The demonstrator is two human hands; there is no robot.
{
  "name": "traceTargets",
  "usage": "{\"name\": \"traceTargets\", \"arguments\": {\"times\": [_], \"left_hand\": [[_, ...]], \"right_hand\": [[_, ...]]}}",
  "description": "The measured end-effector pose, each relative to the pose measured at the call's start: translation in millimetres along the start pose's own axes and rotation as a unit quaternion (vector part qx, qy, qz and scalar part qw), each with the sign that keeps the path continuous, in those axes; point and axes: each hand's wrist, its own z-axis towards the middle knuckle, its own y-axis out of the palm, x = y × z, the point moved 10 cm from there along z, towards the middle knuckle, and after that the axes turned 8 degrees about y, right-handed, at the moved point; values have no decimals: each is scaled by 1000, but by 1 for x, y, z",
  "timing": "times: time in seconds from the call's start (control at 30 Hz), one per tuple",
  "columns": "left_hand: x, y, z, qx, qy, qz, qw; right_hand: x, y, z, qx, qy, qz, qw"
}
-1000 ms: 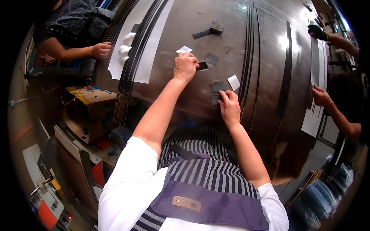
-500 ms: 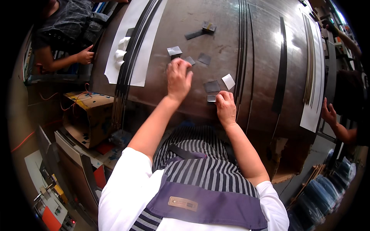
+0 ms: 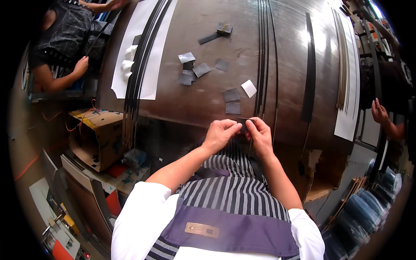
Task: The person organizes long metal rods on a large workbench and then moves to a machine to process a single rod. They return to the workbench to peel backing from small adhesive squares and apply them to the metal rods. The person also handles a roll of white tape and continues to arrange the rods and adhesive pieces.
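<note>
Close to the table's near edge, my left hand (image 3: 221, 135) and my right hand (image 3: 261, 135) meet and pinch a small dark square piece (image 3: 246, 124) between thumbs and fingers. Just beyond them, two flat grey squares (image 3: 232, 108) lie edge to edge. A white square (image 3: 248, 88) rests to their right. Farther left is a loose cluster of grey squares (image 3: 201, 69), some overlapping, with a shinier pale one (image 3: 186, 57) at its far side. Another grey square (image 3: 221, 65) sits apart on the metal table (image 3: 195, 104).
A banded stack of dark pieces (image 3: 225, 28) touches a short dark strip (image 3: 209, 38). Long dark strips (image 3: 147, 56) lie over white paper (image 3: 151, 86) at left; thin rods (image 3: 261, 56) and a wide strip (image 3: 309, 69) lie right. Co-workers' hands (image 3: 81, 66) show at both sides.
My left hand has come back from the cluster to join my right hand. My right hand has drawn nearer, off the lower grey square. The dark piece now shows between both hands.
</note>
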Motion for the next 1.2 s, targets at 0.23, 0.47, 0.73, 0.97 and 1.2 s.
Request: {"name": "traceTargets", "arguments": {"times": [0.23, 0.47, 0.73, 0.97, 1.2], "left_hand": [[11, 58, -7, -78, 124, 101, 984], [-14, 82, -14, -182, -9, 132, 974], [23, 125, 0, -197, -126, -278, 932], [9, 141, -3, -213, -178, -273, 921], [35, 131, 16, -177, 67, 67, 980]], "right_hand": [[-51, -51, -36, 184, -165, -363, 898], [-41, -178, -18, 362, -45, -732, 575], [-9, -81, -37, -27, 66, 188, 980], [-11, -58, -57, -163, 68, 188, 966], [12, -82, -45, -86, 109, 94, 986]]}}
